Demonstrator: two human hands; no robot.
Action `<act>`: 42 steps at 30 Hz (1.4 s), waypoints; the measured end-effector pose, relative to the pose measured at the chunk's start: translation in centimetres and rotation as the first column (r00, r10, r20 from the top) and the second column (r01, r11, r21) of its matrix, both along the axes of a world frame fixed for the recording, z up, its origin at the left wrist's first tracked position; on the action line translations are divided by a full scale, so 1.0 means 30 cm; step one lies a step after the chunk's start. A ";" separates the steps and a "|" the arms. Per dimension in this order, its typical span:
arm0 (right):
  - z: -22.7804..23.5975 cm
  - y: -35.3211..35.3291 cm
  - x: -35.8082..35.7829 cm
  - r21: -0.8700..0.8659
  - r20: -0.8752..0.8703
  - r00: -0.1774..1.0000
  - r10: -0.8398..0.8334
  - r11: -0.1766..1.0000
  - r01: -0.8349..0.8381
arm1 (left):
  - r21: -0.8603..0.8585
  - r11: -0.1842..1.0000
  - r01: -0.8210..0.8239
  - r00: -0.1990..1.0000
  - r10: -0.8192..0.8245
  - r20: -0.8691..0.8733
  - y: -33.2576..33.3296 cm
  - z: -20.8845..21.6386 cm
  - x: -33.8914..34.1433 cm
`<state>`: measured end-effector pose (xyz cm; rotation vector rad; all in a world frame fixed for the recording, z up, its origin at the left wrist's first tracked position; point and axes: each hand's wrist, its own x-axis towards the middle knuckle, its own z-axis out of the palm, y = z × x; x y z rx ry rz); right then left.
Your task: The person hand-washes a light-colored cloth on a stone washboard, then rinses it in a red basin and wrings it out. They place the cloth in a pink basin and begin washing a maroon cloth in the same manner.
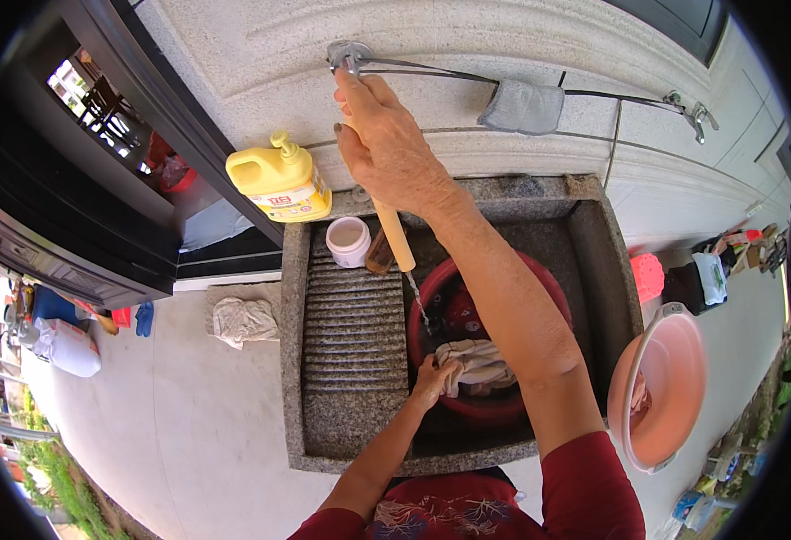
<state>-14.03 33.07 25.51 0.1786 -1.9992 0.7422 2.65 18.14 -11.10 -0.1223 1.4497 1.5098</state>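
Observation:
My right hand [397,153] reaches up to the wall tap [348,54], its fingers closed around the top fitting. From under that hand a yellow hose [396,241] slants down, and a thin stream of water [420,301] runs from its end. The water falls into a dark red basin [553,286] inside the stone sink [293,378]. Low in the basin, my left hand [430,382] grips a pale, bunched cloth [478,362]. My right forearm hides part of the basin.
Left of the basin lies a ribbed washboard slab [352,328], with a white tub [348,241] and a brown brush [380,253] at its top. A yellow pump jug [280,184] stands behind. A pink basin [665,396] sits right; a rag [244,321] lies left.

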 end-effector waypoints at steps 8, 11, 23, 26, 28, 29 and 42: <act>-0.766 0.211 0.564 -0.393 0.737 0.641 0.217 0.908 0.144 | 0.388 0.921 0.031 0.993 0.017 -0.121 0.082 0.149 0.011; -1.107 0.167 0.841 -0.209 0.852 0.492 0.177 0.978 0.010 | 0.366 0.916 0.166 0.981 -0.115 -0.157 0.132 0.244 -0.027; -1.190 0.297 0.867 -0.269 0.727 0.526 -0.441 0.522 0.809 | -0.156 0.985 0.067 0.876 -0.133 -0.464 0.280 0.059 -0.098; -1.270 0.150 0.758 0.020 0.687 0.394 -0.610 0.558 0.829 | -0.150 0.974 0.170 0.799 -0.225 -0.557 0.302 -0.096 -0.024; -1.323 0.122 0.760 0.193 0.669 0.343 -0.659 0.600 0.776 | -0.385 0.891 0.240 0.581 -0.449 -0.679 0.267 -0.227 0.009; -1.346 0.115 0.757 0.276 0.654 0.322 -0.684 0.613 0.741 | -0.439 0.855 0.277 0.508 -0.518 -0.688 0.260 -0.283 -0.004; -1.147 0.234 0.869 -0.815 0.413 0.911 0.017 -0.440 0.378 | 0.340 0.918 -0.204 0.978 0.178 0.105 0.288 0.142 -0.085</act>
